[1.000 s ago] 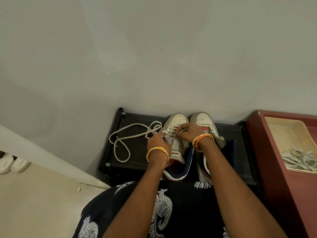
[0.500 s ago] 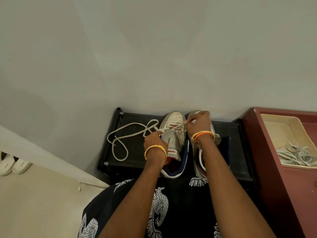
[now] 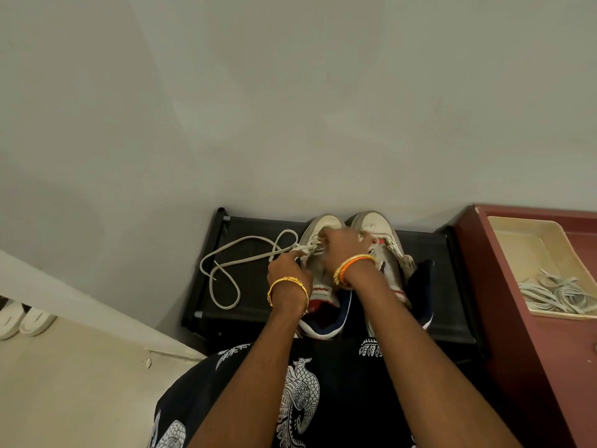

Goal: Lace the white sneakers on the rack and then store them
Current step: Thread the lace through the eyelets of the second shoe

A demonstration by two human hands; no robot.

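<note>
Both hands sit on the left sneaker (image 3: 318, 250); left hand (image 3: 287, 265) pinches the lace (image 3: 226, 270), slack trailing leftward; right hand (image 3: 342, 245) fingers curled at the eyelets, grip unclear.

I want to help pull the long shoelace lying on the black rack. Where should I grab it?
Pinch the loose shoelace near its free end, where it loops flat on the bare rack, reaching from above on the left side. That part lies open, away from the left hand and right hand working at the left sneaker.

Left hand (image 3: 286, 265), right hand (image 3: 342, 245): curled.
</note>
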